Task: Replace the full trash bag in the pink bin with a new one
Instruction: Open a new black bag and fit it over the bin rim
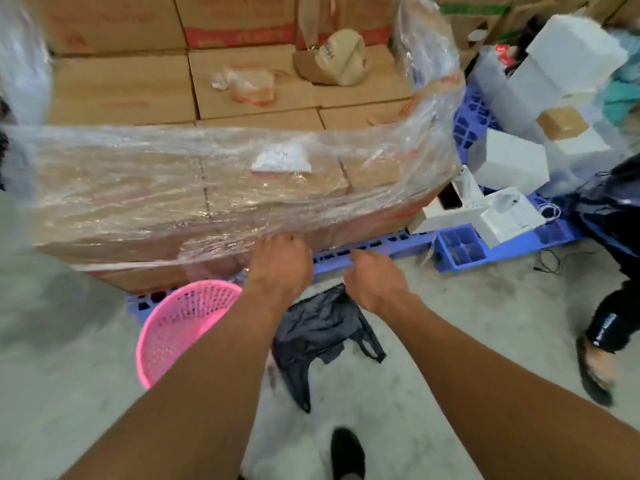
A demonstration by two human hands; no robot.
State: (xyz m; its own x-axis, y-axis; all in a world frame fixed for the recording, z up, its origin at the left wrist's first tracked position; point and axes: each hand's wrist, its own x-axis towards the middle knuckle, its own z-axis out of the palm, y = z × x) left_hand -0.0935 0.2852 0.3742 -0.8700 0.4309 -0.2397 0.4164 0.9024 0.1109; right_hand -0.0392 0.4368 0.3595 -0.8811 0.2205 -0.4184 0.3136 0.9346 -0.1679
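Observation:
The pink mesh bin (180, 327) stands on the concrete floor at lower left. No bag shows inside it, and my left forearm hides part of it. A thin black trash bag (322, 330) hangs in the air just right of the bin, its handles dangling. My right hand (375, 284) is closed on the bag's top edge. My left hand (278, 266) is closed too, above the bag's left side, and the bag's edge runs under its wrist. Both arms reach forward toward the wrapped boxes.
A stack of cardboard boxes in clear stretch wrap (207, 188) sits on a blue plastic pallet (349, 259) right behind the bin. White boxes (509, 161) and a second blue pallet (460, 251) lie at right. Another person's leg and sandal (599, 358) are at the right edge. My shoe (346, 452) is below.

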